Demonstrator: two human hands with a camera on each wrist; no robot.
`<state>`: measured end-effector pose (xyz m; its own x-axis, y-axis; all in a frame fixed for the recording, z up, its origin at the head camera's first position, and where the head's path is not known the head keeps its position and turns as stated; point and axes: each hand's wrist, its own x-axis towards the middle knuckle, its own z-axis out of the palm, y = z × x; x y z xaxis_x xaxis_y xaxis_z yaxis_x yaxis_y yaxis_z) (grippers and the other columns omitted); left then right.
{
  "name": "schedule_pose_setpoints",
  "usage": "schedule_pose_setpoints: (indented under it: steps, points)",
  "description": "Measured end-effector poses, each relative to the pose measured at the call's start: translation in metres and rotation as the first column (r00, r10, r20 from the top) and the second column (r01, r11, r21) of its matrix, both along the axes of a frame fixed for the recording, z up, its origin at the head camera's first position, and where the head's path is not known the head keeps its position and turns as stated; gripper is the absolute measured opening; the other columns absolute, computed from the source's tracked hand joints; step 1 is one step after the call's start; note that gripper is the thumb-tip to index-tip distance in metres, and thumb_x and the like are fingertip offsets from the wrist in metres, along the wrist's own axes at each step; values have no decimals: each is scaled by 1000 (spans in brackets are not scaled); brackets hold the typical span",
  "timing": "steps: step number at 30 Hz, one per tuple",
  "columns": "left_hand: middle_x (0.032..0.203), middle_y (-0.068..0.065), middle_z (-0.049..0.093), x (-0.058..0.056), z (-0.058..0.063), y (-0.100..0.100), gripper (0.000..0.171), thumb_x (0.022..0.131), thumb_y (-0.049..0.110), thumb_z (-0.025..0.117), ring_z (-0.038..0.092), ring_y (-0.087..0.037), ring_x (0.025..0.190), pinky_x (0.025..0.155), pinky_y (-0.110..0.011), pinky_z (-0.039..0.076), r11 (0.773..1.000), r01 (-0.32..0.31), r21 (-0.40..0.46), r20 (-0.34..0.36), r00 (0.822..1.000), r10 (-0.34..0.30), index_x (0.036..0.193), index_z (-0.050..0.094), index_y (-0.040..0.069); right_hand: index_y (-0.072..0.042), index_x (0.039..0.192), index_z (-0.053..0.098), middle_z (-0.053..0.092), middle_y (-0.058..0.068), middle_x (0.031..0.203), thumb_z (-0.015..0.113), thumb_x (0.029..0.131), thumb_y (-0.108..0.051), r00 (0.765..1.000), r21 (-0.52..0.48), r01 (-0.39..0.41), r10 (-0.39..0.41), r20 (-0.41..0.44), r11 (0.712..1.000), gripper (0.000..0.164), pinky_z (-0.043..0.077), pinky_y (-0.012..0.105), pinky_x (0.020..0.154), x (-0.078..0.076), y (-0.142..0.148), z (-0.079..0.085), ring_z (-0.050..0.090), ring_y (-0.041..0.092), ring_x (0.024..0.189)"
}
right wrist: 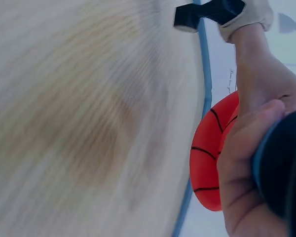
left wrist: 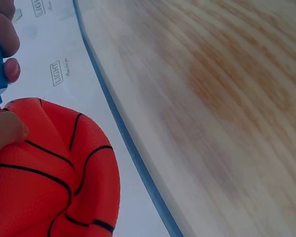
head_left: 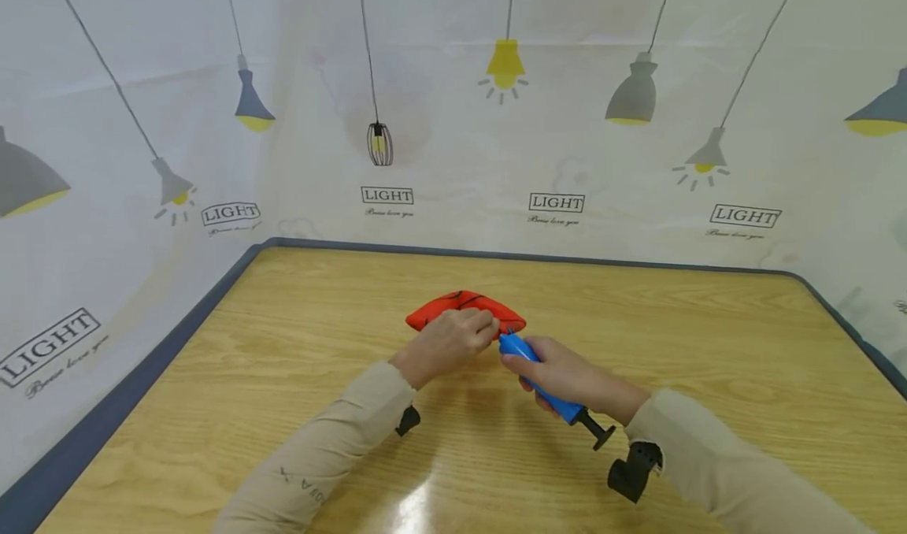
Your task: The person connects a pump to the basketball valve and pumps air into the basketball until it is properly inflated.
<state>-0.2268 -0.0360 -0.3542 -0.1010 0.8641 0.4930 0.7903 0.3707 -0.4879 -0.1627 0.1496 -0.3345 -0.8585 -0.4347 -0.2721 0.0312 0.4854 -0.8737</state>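
Observation:
A limp red ball with black lines point(head_left: 464, 301), like a deflated basketball, is held over the table by my left hand point(head_left: 453, 341). The left wrist view shows its creased, folded skin point(left wrist: 89, 163) with a thumb pressing on it. My right hand point(head_left: 567, 372) grips a blue hand pump point(head_left: 520, 347), its black T-shaped handle point(head_left: 601, 430) pointing back toward me. The pump's front end meets the ball's edge beside my left fingers. In the right wrist view the right fingers point(right wrist: 241, 177) wrap around the pump's barrel, and the ball point(right wrist: 205, 158) shows behind them.
Below the hands spreads a wood-grain table point(head_left: 319, 305) with a dark blue edge point(head_left: 439, 249). Pale curtains printed with lamps point(head_left: 453, 124) stand behind it and at both sides. Black wrist cameras point(head_left: 631, 475) hang beneath the sleeves.

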Motion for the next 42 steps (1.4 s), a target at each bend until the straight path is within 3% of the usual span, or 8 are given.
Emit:
schedule_pose_setpoints:
  steps: [5, 10, 16, 19, 22, 29, 38, 42]
  points:
    - [76, -1, 52, 2, 0, 2, 10, 79, 14, 63, 52, -8, 59, 51, -13, 42, 999, -23, -48, -37, 999, 22, 83, 59, 6, 1, 91, 44, 47, 9, 64, 45, 91, -28, 998, 47, -9, 12, -53, 999, 28, 38, 24, 36, 0, 1, -2, 41, 13, 38]
    - [75, -1, 51, 2, -2, 3, 8, 80, 13, 63, 50, -7, 56, 49, -13, 40, 999, -19, -45, -24, 1000, 18, 81, 58, 6, 3, 98, 44, 46, 5, 65, 44, 91, -32, 990, -105, -7, 22, 139, 994, 36, 37, 22, 37, -6, 6, -3, 41, 11, 40]
    - [74, -1, 51, 2, -2, 4, 7, 79, 9, 64, 49, -8, 56, 49, -14, 40, 1000, 3, -24, -17, 1000, -4, 81, 58, 6, -1, 103, 39, 44, -3, 65, 35, 94, -32, 881, -450, 39, 182, 436, 892, 33, 37, 16, 37, -13, 13, -2, 41, 2, 40]
    - [76, -1, 51, 2, -1, 4, 6, 80, 10, 63, 50, -8, 58, 52, -14, 42, 999, -3, -35, -41, 999, 1, 82, 59, 6, -3, 104, 37, 44, -5, 65, 29, 96, -32, 818, -572, 65, 285, 500, 818, 31, 37, 14, 39, -15, 16, -2, 41, 1, 41]
    - [76, 0, 51, 1, 1, 4, 8, 80, 13, 64, 51, -7, 60, 54, -14, 42, 999, -23, -40, -73, 997, 20, 82, 59, 7, -4, 105, 36, 45, -5, 66, 28, 96, -33, 798, -611, 76, 320, 511, 788, 31, 38, 13, 41, -15, 17, -2, 42, 0, 43]
    - [76, 0, 52, -2, 6, 12, 9, 80, 16, 64, 51, -8, 62, 50, -14, 40, 996, -2, 84, -48, 999, 6, 85, 62, 9, -2, 109, 37, 43, -4, 66, 39, 93, -36, 888, -456, 91, 136, 440, 885, 38, 38, 15, 39, -11, 22, 3, 42, 2, 41]
    - [77, 1, 59, -10, -5, 13, 23, 71, 31, 71, 57, -11, 62, 52, -23, 47, 947, -133, 293, 113, 988, 104, 88, 66, 15, 1, 116, 37, 44, -3, 68, 46, 89, -40, 925, -361, 123, 24, 378, 925, 50, 40, 16, 41, -7, 26, 4, 43, 4, 43]
    - [73, 2, 58, -11, -9, 11, 24, 70, 30, 71, 56, -9, 57, 49, -22, 46, 953, -118, 278, 73, 992, 102, 88, 66, 14, 2, 117, 39, 45, -1, 68, 48, 88, -41, 945, -312, 110, -2, 327, 944, 53, 40, 17, 42, -5, 23, 3, 44, 4, 43]
